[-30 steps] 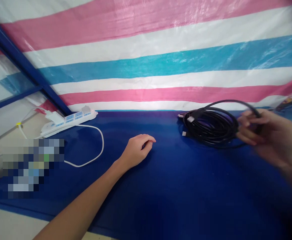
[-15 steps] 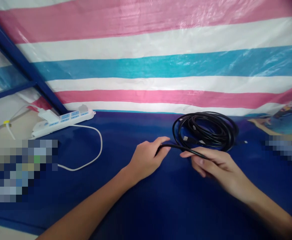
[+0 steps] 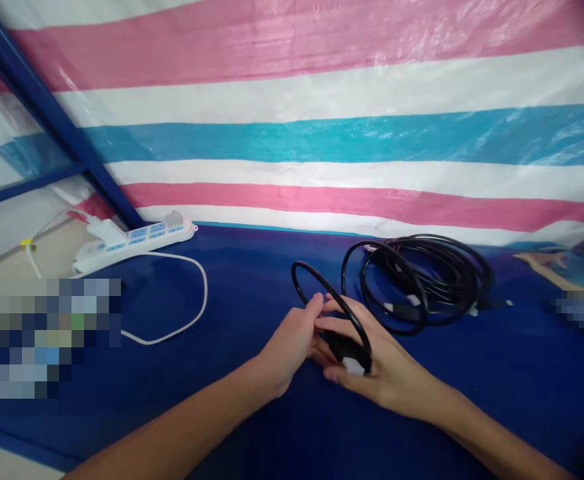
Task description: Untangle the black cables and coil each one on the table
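Both my hands are together over the blue surface, around a black cable (image 3: 355,317) bent into a loop. My left hand (image 3: 295,343) is closed, its thumb and fingers pinching the cable at the loop's left side. My right hand (image 3: 379,360) curls around the cable's other side, and its fingertips meet my left fingers. Under the loop, in my right hand, lies a dark connector with a white end (image 3: 353,365); its exact type is unclear. Behind my right hand, more black cable lies in a loose coil (image 3: 437,267), with a pale-tipped black plug (image 3: 403,310) among the turns.
A white power strip (image 3: 137,241) with plugs in it stands at the back left, and a white cord (image 3: 205,287) curves from it across the blue tabletop (image 3: 252,273). Striped plastic sheeting (image 3: 292,143) hangs behind. A blue metal post (image 3: 57,120) slants at the left. Two areas are pixelated.
My right hand has moved left to meet my left hand. The stretched cable between them is now bent into a loop, and a white-ended connector shows. The coil has shifted and loosened.
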The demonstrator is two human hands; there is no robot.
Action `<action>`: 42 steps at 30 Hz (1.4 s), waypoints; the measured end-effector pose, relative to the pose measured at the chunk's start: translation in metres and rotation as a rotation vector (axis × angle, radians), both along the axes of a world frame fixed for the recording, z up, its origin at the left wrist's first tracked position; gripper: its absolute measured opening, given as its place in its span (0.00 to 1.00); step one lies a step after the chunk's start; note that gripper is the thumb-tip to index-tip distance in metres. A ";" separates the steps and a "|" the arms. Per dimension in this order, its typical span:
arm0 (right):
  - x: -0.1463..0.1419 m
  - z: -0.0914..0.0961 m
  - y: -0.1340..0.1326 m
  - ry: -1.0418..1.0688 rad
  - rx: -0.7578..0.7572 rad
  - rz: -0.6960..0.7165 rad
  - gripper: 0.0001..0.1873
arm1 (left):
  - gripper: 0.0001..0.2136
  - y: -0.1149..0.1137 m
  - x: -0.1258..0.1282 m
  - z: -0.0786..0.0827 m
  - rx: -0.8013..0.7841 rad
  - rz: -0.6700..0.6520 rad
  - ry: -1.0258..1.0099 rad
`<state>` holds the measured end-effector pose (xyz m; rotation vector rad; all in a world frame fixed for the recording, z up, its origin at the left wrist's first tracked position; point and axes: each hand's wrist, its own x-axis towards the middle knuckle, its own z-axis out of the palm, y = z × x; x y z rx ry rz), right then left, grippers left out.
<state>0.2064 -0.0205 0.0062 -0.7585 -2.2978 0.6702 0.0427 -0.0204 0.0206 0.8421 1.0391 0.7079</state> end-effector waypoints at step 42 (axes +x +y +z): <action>0.017 0.008 -0.003 0.399 -1.005 -0.027 0.13 | 0.09 0.015 -0.023 0.002 0.521 0.064 0.057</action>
